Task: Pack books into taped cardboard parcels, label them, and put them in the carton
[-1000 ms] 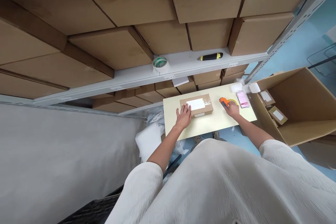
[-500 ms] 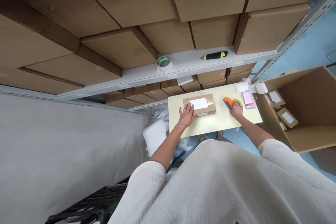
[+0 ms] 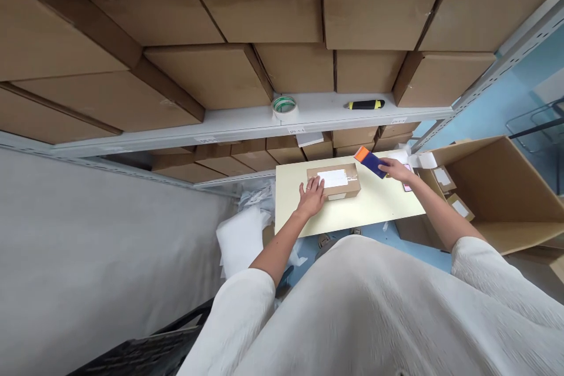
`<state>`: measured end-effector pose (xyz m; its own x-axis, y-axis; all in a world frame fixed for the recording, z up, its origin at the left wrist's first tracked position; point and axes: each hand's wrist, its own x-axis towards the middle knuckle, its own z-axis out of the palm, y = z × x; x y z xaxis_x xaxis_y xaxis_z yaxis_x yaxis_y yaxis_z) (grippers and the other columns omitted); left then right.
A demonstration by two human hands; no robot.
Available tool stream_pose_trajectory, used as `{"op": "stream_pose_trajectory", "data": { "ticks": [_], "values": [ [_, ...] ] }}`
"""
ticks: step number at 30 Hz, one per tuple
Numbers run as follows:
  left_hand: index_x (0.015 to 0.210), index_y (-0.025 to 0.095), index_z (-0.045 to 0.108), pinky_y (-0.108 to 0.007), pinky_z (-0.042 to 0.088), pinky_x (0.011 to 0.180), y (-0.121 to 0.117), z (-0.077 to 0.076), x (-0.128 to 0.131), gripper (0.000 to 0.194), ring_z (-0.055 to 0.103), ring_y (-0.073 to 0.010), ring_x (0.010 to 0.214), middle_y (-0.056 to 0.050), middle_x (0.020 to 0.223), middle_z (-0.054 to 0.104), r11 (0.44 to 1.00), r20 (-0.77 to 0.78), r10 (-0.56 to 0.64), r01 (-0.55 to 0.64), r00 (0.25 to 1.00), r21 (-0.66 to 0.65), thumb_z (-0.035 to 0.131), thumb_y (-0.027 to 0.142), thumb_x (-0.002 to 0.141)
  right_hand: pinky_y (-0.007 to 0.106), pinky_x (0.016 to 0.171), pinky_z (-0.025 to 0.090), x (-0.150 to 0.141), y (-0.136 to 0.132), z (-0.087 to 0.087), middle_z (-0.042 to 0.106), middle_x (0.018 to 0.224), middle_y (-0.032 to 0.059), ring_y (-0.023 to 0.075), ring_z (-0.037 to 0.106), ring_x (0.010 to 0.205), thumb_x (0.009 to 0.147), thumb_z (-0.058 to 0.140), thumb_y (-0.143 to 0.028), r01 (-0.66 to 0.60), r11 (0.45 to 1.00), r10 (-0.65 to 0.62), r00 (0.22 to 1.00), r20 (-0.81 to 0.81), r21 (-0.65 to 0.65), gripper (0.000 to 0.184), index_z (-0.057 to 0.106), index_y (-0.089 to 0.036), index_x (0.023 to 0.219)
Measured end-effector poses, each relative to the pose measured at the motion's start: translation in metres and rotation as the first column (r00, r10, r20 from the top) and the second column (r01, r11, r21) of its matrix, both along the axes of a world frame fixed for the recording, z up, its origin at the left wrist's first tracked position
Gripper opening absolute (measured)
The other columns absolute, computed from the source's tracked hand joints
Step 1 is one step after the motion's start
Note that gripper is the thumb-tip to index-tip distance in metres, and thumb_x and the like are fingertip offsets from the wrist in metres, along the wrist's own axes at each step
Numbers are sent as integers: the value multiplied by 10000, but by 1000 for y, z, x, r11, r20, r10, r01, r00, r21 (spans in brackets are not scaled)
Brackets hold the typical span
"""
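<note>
On the pale yellow tabletop (image 3: 293,205) lies a small cardboard box (image 3: 352,188) with a white label (image 3: 332,178) and shiny clear tape at its right end. My left hand (image 3: 312,195) rests on the box's left end, fingers spread and pressing on its top by the label. My right hand (image 3: 395,170) grips an orange and dark blue tape dispenser (image 3: 372,163), raised to the right of the box and apart from it. A phone with a pink screen (image 3: 407,179) lies partly hidden beneath my right forearm.
Cardboard boxes (image 3: 291,73) fill the grey shelf ahead. A tape roll (image 3: 284,107) and a black-yellow utility knife (image 3: 365,104) lie on its edge. At right stands a large open carton (image 3: 506,188) with small labelled boxes. White packing foam (image 3: 240,241) sits left of the table.
My right hand has lifted the tape dispenser off the tabletop and turned it, bringing it closer to the box. My left hand stays on the box. The view has shifted slightly.
</note>
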<state>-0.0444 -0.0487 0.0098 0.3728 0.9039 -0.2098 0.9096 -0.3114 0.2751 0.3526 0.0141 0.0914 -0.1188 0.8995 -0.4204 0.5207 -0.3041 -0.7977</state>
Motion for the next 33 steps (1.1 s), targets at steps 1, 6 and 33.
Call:
{"op": "stream_pose_trajectory", "data": {
  "ticks": [1, 6, 33],
  "values": [
    [1744, 225, 361, -697, 181, 1333, 0, 1, 0, 673, 246, -389, 1687, -168, 1821, 301, 1000, 11, 2, -2, 1000, -2, 405, 372, 1088, 312, 774, 630, -9, 4, 9, 799, 1170, 100, 231, 739, 946, 967, 710, -430, -50, 999, 50, 997, -63, -11, 419, 730, -207, 1321],
    [1742, 222, 366, -709, 171, 1331, -1, 4, 0, 672, 233, -384, 1692, -164, 1827, 286, 1000, 68, 15, -13, 998, -26, 411, 356, 1085, 333, 779, 670, -72, 17, 21, 795, 1224, 83, 230, 756, 965, 970, 731, -476, -288, 956, 269, 937, -224, -57, 465, 698, -239, 1369],
    [1745, 245, 356, -700, 139, 1345, -2, 5, -3, 669, 219, -370, 1703, -153, 1832, 280, 999, 108, 5, -1, 994, -33, 424, 354, 1088, 318, 752, 548, -104, 28, 16, 762, 1015, 63, 234, 688, 849, 721, 904, -397, -501, 840, 417, 843, 340, 210, 474, 634, -215, 1066]
  ]
}}
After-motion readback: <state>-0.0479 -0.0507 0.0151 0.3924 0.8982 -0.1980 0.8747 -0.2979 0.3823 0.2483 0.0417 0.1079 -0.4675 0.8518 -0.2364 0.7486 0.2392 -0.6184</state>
